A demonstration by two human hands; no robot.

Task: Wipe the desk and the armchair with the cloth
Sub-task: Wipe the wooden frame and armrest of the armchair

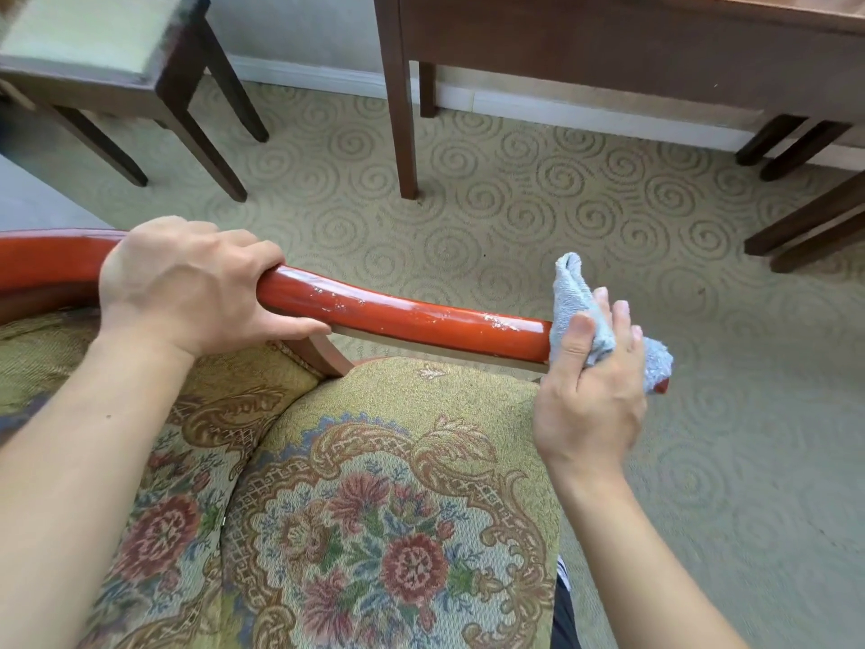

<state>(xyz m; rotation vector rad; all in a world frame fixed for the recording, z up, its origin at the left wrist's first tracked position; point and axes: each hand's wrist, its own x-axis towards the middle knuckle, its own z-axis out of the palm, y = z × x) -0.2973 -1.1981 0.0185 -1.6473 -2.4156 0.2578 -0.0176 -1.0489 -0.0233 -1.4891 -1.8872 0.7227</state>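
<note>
Cloth: a crumpled pale blue terry cloth (580,316) is bunched over the front end of the armrest, one corner sticking up above the hand, another lump bulging out on the far side of the fingers.
Right hand: the right hand (592,391) presses the cloth against the armrest's tip; the thumb lies on the near side of the cloth, the fingers (622,320) curl over its top, so the cloth sits pinched between thumb and fingers.
Armrest tip: a small bit of red wood shows below the cloth; how far the cloth wraps underneath cannot be told.
Left hand: the left hand (187,288) grips the glossy red-orange curved wooden armrest (412,316) further back, fingers curled over the top and thumb along the near side.
Armchair: the armchair's floral tapestry seat cushion (374,498) lies just below the armrest.
Counter: a dark brown wooden counter (608,35) stands well apart, against the wall.
Floor: beige carpet with swirl pattern (515,203).
Stool: a dark-legged stool with a pale seat (93,44), upper left, blurred.
</note>
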